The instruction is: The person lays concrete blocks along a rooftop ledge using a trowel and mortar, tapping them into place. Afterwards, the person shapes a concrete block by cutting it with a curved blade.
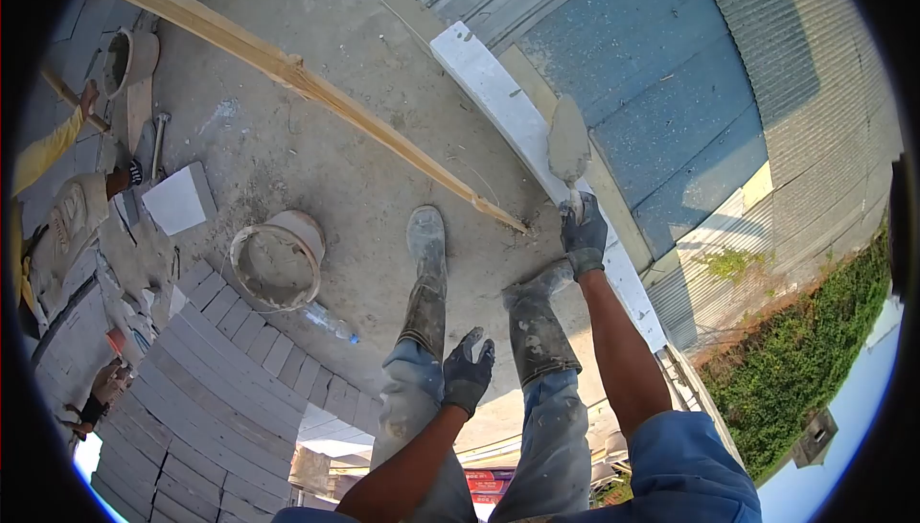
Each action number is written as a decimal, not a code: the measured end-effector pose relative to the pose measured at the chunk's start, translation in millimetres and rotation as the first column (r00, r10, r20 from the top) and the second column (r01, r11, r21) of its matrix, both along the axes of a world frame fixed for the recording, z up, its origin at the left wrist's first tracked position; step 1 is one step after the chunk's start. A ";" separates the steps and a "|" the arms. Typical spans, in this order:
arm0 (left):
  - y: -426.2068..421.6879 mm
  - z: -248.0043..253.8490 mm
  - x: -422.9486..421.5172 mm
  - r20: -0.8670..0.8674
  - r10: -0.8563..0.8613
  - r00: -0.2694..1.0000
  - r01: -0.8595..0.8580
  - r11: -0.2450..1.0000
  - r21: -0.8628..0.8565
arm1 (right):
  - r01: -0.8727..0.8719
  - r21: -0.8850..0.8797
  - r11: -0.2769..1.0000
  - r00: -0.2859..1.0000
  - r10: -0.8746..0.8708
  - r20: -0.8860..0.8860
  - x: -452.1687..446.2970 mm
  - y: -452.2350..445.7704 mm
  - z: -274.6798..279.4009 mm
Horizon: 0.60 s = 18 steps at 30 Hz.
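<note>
My right hand point(584, 235), in a dark work glove, is closed round the handle of a trowel point(568, 142). The trowel's blade, coated in grey mortar, lies over the white block course point(508, 106) along the roof edge. My left hand point(468, 372), in a matching glove smeared with mortar, hangs in front of my knees with its fingers apart and nothing in it. A bucket of mortar point(278, 262) stands on the concrete floor to the left of my boots.
A long wooden beam point(316, 90) slants across the floor to near my boots. At left are a white block point(180, 199), a plastic bottle point(331, 322), stacked blocks point(211, 398) and another bucket point(131, 63). A co-worker's yellow sleeve point(48, 154) shows there. Metal roofing point(661, 92) lies beyond the blocks.
</note>
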<state>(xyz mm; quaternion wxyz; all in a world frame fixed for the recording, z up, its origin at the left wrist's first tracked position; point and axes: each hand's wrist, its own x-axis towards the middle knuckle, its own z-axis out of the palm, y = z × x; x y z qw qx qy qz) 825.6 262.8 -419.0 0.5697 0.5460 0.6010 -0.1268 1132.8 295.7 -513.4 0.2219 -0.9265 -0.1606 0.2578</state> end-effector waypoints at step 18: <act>18.6 -57.1 22.7 -0.013 0.122 0.992 -0.123 0.986 -0.113 | -0.528 -0.107 0.842 0.815 0.538 0.214 30.6 221.7 -19.5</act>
